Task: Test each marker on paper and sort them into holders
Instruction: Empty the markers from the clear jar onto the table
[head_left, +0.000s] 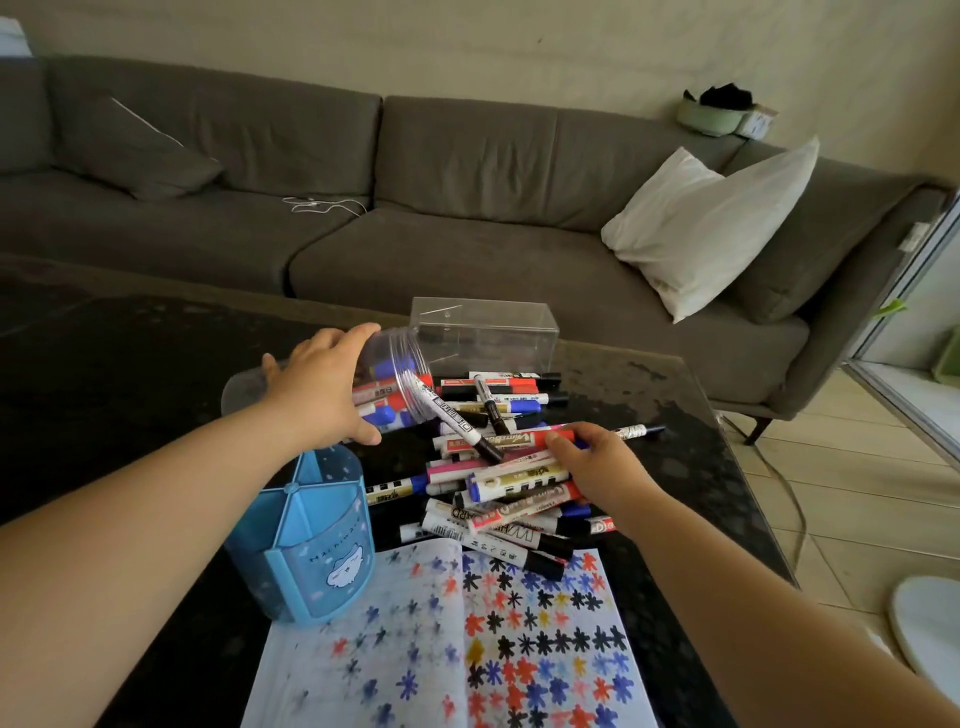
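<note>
A dark worktop (649, 405) is carrying an unsorted marker pile (498, 467); left hand (317, 389) is gripping a tipped jar (395, 379), right hand (597, 462) is grasping markers; blue holder (306, 540) looking empty, sorting barely begun.

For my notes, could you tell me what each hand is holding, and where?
The left hand grips the tipped clear jar around its body. The right hand rests on the marker pile, pinching a red-capped marker near its cap.
</note>
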